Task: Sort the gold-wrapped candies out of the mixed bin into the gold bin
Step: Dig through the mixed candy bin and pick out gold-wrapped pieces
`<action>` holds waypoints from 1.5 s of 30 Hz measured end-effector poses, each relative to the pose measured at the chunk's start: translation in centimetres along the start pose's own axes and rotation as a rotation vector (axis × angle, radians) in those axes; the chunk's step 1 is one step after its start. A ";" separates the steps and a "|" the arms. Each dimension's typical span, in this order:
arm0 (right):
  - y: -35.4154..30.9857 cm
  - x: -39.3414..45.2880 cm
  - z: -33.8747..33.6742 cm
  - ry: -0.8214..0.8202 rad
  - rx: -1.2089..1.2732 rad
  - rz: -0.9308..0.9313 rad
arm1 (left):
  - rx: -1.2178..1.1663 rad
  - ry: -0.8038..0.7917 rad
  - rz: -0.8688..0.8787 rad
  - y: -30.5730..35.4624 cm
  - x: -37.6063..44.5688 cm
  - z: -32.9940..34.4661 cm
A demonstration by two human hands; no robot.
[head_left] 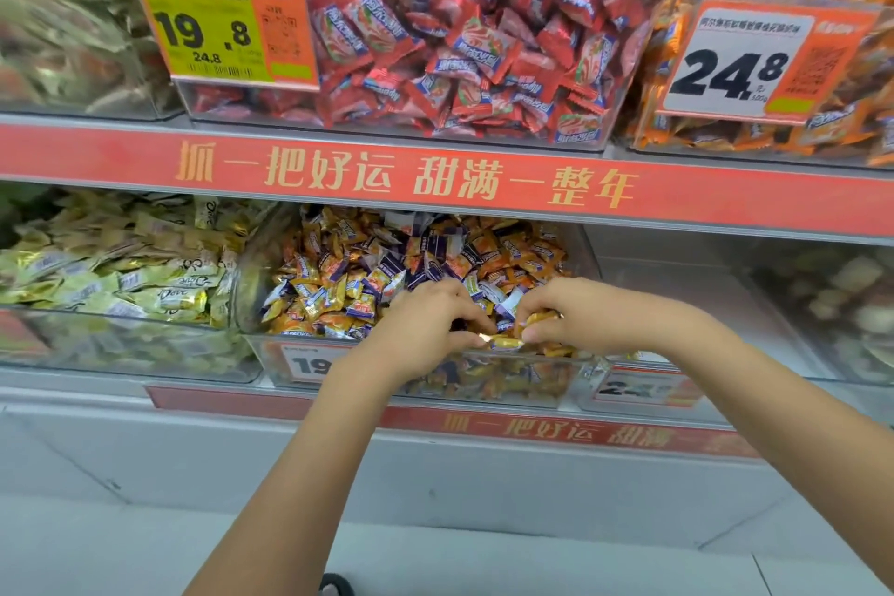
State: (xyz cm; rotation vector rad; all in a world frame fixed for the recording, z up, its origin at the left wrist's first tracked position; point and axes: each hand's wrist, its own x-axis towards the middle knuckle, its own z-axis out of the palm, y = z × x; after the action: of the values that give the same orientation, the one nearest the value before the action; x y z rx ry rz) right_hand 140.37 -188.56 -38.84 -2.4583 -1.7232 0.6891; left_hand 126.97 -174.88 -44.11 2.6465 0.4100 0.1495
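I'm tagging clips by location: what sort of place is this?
Most likely a shop's loose-candy aisle: clear bins of wrapped sweets such as the red candy bin, price cards like the 24.8 price tag, and a red shelf banner.

Bright even light; edges blurred, wide-angle bowing.

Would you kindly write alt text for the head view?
Both hands pick at candies in the mixed bin: the right hand pinches a gold candy, the left hand touching its other end. The gold bin sits to the left.
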 end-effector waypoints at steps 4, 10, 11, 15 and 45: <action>1.0 -0.9 -0.7 0.227 0.221 0.000 | -0.049 0.027 -0.021 0.1 0.4 0.2; 6.7 -5.2 -0.1 0.617 0.870 0.138 | 0.028 -0.048 -0.051 0.5 0.4 0.0; 8.0 -5.5 0.8 0.597 0.900 0.186 | 0.018 -0.030 -0.062 0.5 0.4 0.0; 10.5 -5.2 2.9 0.471 0.941 0.276 | -0.020 0.050 -0.050 0.5 0.3 0.3; 2.3 -3.8 2.1 0.654 0.330 -0.277 | -0.069 0.063 -0.024 1.4 -0.6 -0.7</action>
State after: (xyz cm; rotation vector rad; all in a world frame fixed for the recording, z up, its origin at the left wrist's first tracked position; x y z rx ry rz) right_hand 140.55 -193.26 -40.22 -1.8727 -1.4885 0.0990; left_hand 126.67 -175.98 -42.87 2.5735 0.4495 0.2355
